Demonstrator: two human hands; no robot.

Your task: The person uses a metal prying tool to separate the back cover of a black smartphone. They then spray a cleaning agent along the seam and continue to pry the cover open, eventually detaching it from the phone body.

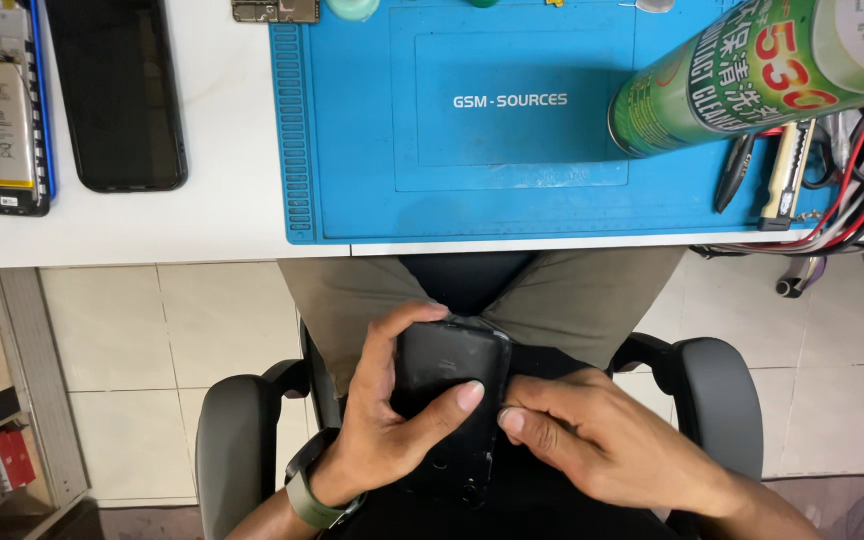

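blue mat | left hand grips black phone | right hand at edge

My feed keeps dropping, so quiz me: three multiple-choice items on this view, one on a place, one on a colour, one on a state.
1. Where is the black phone?
A. on the blue mat
B. held over the lap, below the desk edge
C. on the floor tiles

2. What colour is the work mat on the desk?
A. blue
B. red
C. grey

3. How does the spray can stand?
A. upright
B. lying on its side
C. hanging from a hook

Answers:
1. B: the left hand wraps the phone and the right hand touches its edge, both over the lap in front of the chair.
2. A: the mat is plainly blue against the white desk.
3. B: the green can lies lengthwise, its round end facing the mat.
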